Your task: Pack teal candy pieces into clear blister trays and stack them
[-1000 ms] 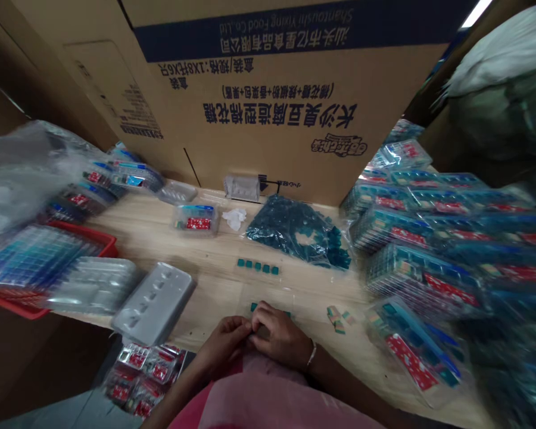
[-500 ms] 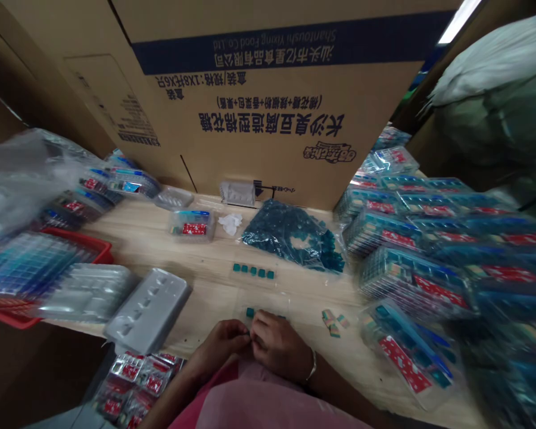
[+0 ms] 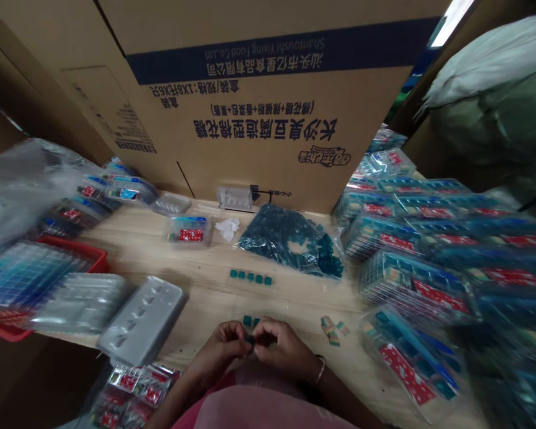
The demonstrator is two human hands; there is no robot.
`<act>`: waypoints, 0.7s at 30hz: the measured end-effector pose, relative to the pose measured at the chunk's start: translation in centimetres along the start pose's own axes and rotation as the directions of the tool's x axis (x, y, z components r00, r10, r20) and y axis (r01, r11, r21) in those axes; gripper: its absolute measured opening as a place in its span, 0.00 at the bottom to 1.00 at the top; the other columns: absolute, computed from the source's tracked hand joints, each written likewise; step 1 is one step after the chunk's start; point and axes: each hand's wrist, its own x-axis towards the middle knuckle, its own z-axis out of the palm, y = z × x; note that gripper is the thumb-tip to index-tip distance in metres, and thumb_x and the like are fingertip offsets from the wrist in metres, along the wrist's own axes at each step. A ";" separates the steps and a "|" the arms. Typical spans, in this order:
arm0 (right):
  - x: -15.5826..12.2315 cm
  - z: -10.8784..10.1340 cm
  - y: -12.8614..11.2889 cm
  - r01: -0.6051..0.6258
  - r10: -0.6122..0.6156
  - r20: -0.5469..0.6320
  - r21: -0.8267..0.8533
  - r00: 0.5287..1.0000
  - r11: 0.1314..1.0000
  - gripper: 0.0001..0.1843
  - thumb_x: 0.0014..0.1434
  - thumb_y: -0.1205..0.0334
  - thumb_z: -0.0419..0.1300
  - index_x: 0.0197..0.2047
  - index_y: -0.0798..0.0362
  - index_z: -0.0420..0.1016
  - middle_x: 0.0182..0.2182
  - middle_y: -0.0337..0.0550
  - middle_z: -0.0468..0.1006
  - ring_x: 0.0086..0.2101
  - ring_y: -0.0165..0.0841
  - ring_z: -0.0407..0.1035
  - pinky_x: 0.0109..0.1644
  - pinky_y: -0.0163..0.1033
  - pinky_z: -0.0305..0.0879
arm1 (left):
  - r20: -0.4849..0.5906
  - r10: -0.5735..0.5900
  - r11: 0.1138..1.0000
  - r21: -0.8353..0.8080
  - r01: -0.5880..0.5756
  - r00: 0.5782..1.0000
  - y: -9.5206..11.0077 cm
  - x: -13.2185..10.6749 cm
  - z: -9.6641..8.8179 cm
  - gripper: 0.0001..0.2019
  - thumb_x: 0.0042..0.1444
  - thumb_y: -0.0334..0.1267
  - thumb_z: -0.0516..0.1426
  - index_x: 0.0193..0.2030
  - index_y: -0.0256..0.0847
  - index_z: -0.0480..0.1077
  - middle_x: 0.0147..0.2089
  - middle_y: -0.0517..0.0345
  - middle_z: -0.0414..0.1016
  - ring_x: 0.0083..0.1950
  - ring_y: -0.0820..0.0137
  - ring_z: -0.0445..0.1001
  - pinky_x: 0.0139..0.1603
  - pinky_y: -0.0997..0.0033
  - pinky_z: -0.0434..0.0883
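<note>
My left hand [image 3: 223,348] and my right hand [image 3: 283,351] meet at the near edge of the table. Between their fingertips is a small dark teal cube [image 3: 249,340], pinched from both sides and partly covered by the fingers. Just beyond the fingers lie a couple of similar teal cubes [image 3: 247,320], one partly hidden by my right hand. Farther back, a row of several teal cubes [image 3: 251,277] lies on the table. Right of my right hand are several small striped pieces [image 3: 329,325] in green and beige.
A clear bag of teal pieces [image 3: 290,238] lies before a large cardboard box [image 3: 259,167]. Stacked filled trays [image 3: 411,280] crowd the right. Grey moulded trays [image 3: 143,319] and a red basket [image 3: 100,262] stand left. One filled tray [image 3: 188,232] sits at the back.
My hands have parted slightly, and a dark cube now shows between the fingertips. Another cube beyond them has come partly into view. The whole view has shifted a little.
</note>
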 end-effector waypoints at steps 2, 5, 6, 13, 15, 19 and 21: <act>0.0 -0.2 0.2 -0.076 0.071 0.056 0.090 0.996 0.993 0.05 0.44 0.66 0.57 0.28 0.55 0.69 0.22 0.33 0.64 0.25 0.26 0.58 0.28 0.31 0.54 | -0.002 0.017 1.000 0.013 -0.017 1.000 -0.2 0.1 0.1 0.14 0.33 0.33 0.67 0.18 0.36 0.63 0.16 0.66 0.66 0.19 0.82 0.57 0.22 0.80 0.52; 0.0 -0.3 0.4 -0.079 0.074 0.070 0.082 0.995 0.993 0.03 0.43 0.66 0.56 0.26 0.55 0.69 0.21 0.33 0.64 0.24 0.26 0.58 0.28 0.31 0.53 | -0.006 0.033 0.999 0.038 -0.033 0.999 -0.7 0.0 0.0 0.16 0.33 0.33 0.67 0.19 0.37 0.61 0.17 0.66 0.65 0.19 0.82 0.57 0.23 0.80 0.53; -0.1 -0.2 0.4 -0.075 0.071 0.065 0.062 0.995 0.995 0.03 0.43 0.67 0.56 0.25 0.55 0.68 0.21 0.33 0.64 0.25 0.26 0.58 0.28 0.31 0.53 | -0.003 0.045 0.998 0.045 -0.045 0.999 -1.0 -0.1 0.0 0.17 0.33 0.33 0.67 0.19 0.37 0.61 0.18 0.66 0.65 0.19 0.81 0.58 0.23 0.80 0.53; -0.1 0.8 0.1 -0.058 0.062 0.071 -0.057 0.996 0.997 0.04 0.40 0.71 0.58 0.23 0.54 0.67 0.21 0.32 0.66 0.25 0.26 0.59 0.28 0.31 0.53 | 0.130 0.058 0.989 -0.141 -0.040 0.990 -0.7 -1.0 0.7 0.19 0.33 0.30 0.68 0.28 0.40 0.62 0.23 0.68 0.64 0.24 0.79 0.63 0.25 0.81 0.57; 0.0 0.9 0.0 -0.017 0.022 0.062 -0.082 0.998 0.996 0.05 0.40 0.72 0.58 0.23 0.54 0.68 0.22 0.33 0.67 0.25 0.26 0.60 0.29 0.31 0.55 | 0.167 0.034 0.986 -0.169 -0.005 0.985 -0.2 -1.3 0.7 0.20 0.32 0.30 0.69 0.32 0.41 0.65 0.25 0.69 0.65 0.26 0.78 0.65 0.27 0.80 0.59; 0.1 1.1 -0.3 0.048 -0.045 0.021 -0.202 0.999 0.978 0.07 0.38 0.75 0.56 0.21 0.54 0.67 0.22 0.33 0.67 0.24 0.26 0.61 0.29 0.31 0.55 | 0.220 -0.079 0.995 -0.041 0.090 0.972 0.0 -1.6 -0.2 0.18 0.33 0.32 0.69 0.29 0.38 0.66 0.29 0.63 0.69 0.30 0.75 0.68 0.30 0.78 0.61; 0.0 1.2 -0.4 0.050 -0.047 0.019 -0.237 0.999 0.970 0.07 0.38 0.75 0.56 0.21 0.54 0.67 0.22 0.33 0.66 0.24 0.26 0.61 0.28 0.31 0.54 | 0.194 -0.100 0.994 -0.017 0.105 0.976 -0.2 -1.6 -0.8 0.17 0.34 0.34 0.69 0.27 0.38 0.66 0.28 0.62 0.69 0.29 0.75 0.69 0.30 0.77 0.61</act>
